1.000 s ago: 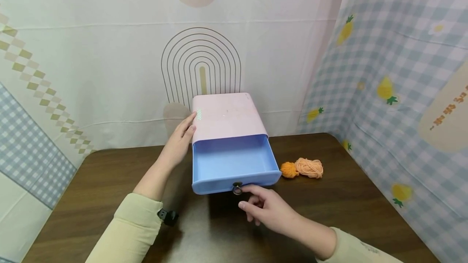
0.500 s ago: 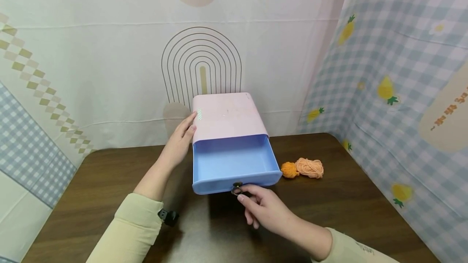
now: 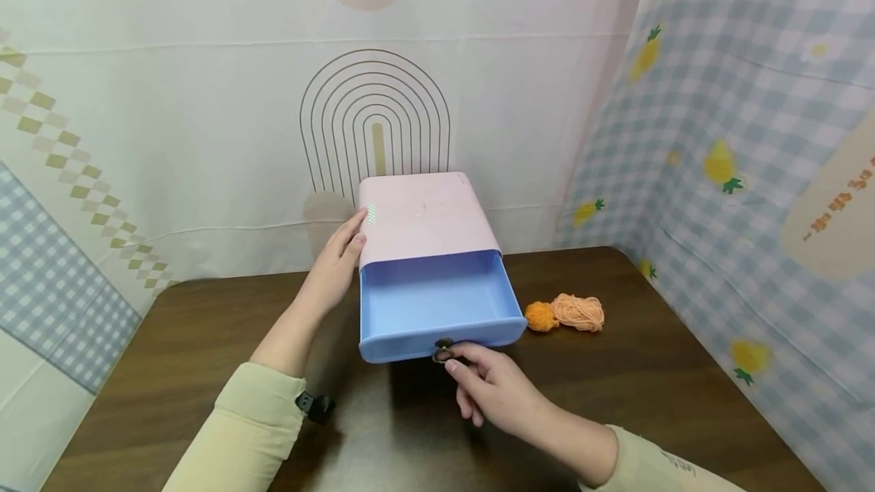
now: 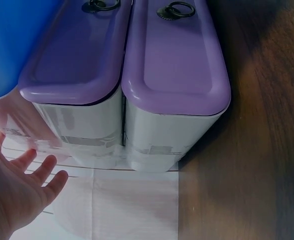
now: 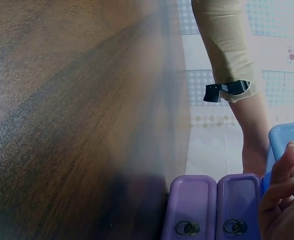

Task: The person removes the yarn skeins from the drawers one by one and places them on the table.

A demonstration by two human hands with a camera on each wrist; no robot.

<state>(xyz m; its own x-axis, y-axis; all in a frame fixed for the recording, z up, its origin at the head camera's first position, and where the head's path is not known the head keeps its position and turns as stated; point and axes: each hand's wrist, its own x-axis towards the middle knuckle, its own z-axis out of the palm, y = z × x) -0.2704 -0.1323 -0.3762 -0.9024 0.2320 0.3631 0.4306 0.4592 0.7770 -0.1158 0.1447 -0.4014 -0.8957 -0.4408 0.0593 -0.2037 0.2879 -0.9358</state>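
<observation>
A pink drawer case (image 3: 424, 215) stands at the back of the table with its blue drawer (image 3: 437, 294) pulled well out. Nothing lies on the part of the drawer floor that shows. My left hand (image 3: 335, 264) rests with extended fingers against the case's left side. At the drawer front, my right hand (image 3: 502, 389) holds the dark metal ring pull (image 3: 443, 355) between thumb and index finger, the other fingers bent below. Beneath the blue drawer are two closed purple drawers (image 4: 177, 60) with ring pulls, seen in the left wrist view.
Right of the drawer, an orange yarn ball (image 3: 541, 317) and a peach yarn skein (image 3: 579, 313) lie on the dark wooden table (image 3: 615, 393). A patterned cloth (image 3: 205, 135) hangs close behind the case. Another checked cloth (image 3: 752, 97) borders the right side.
My right thumb has come up to the ring pull, closing the gap it had from the index finger. The drawer and my left hand have stayed in place.
</observation>
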